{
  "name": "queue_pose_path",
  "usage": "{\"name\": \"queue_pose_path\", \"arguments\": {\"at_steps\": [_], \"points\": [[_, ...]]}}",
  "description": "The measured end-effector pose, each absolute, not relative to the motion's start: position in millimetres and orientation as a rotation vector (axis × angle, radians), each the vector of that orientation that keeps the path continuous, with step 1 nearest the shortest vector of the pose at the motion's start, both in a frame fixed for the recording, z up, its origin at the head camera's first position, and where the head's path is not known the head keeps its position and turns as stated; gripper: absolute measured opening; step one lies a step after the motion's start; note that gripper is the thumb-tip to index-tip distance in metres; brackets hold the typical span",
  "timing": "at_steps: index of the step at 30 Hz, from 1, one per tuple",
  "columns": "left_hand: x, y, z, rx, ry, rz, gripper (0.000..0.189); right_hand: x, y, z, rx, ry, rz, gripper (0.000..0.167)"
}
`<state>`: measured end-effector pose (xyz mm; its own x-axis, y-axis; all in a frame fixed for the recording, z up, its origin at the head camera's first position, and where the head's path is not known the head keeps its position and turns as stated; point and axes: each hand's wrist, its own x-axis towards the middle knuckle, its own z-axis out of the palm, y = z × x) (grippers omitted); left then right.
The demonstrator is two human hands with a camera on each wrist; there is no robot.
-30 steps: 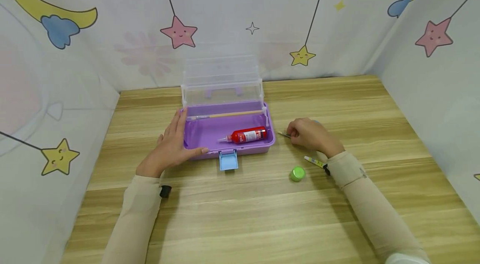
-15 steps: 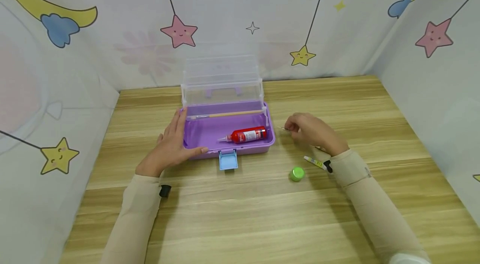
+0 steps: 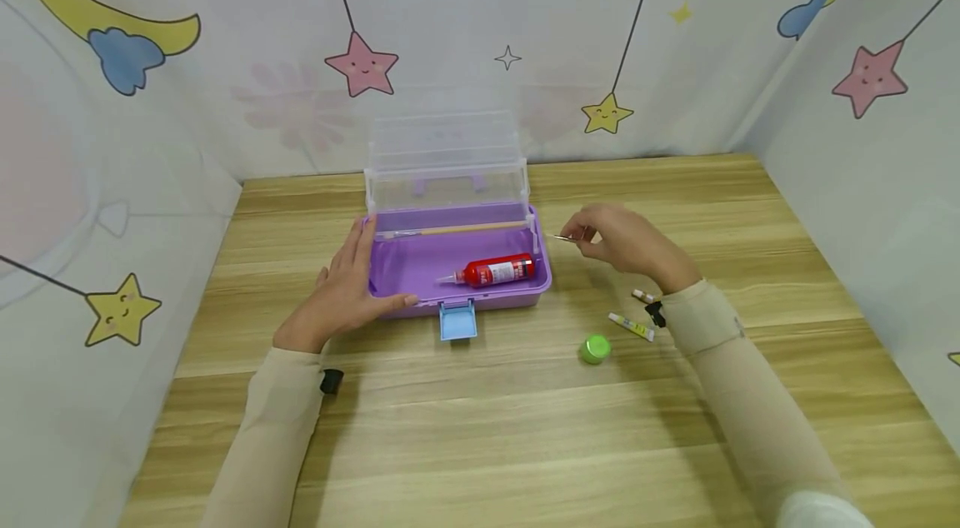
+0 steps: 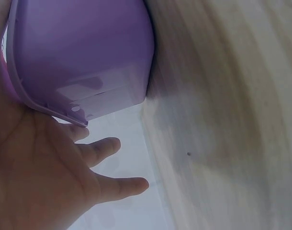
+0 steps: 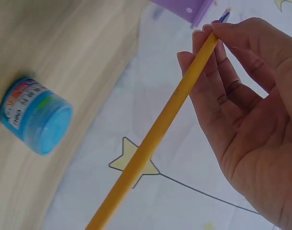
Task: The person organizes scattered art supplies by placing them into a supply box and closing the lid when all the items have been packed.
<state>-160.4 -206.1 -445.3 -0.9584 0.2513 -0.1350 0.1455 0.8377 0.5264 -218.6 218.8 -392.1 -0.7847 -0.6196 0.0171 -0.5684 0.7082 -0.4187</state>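
Observation:
A thin paintbrush with a yellow handle (image 5: 160,124) is pinched between the thumb and fingertips of my right hand (image 3: 626,241). Its bristle end points left, close to the right rim of the purple box (image 3: 420,266). Straight fingers of my left hand (image 3: 341,291) lie along the box's left end, the thumb over its front rim; the left wrist view shows the palm (image 4: 36,167) against the side. Inside the box are a red bottle (image 3: 498,270) with a clear nozzle and another brush (image 3: 472,228) along the back. The clear lid (image 3: 446,149) stands raised behind.
A jar with a green lid (image 3: 596,349) and a small yellow-and-white tube (image 3: 632,326) lie on the wooden table (image 3: 480,428). Another small tube (image 3: 642,295) is partly hidden by my right wrist. The right wrist view shows a blue jar (image 5: 36,115). The box's blue latch (image 3: 457,320) hangs open.
My right hand has lifted the paintbrush and moved slightly away from me, uncovering part of a small tube. The left hand has stayed at the box.

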Motion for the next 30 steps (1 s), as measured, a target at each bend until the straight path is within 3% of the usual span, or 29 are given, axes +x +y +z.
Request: {"name": "queue_pose_path", "arguments": {"at_steps": [30], "points": [[-161.0, -206.3, -447.0, 0.305, 2.818, 0.807, 0.133, -246.5, 144.4, -348.6, -1.144, 2.78, -0.458, 0.022]]}}
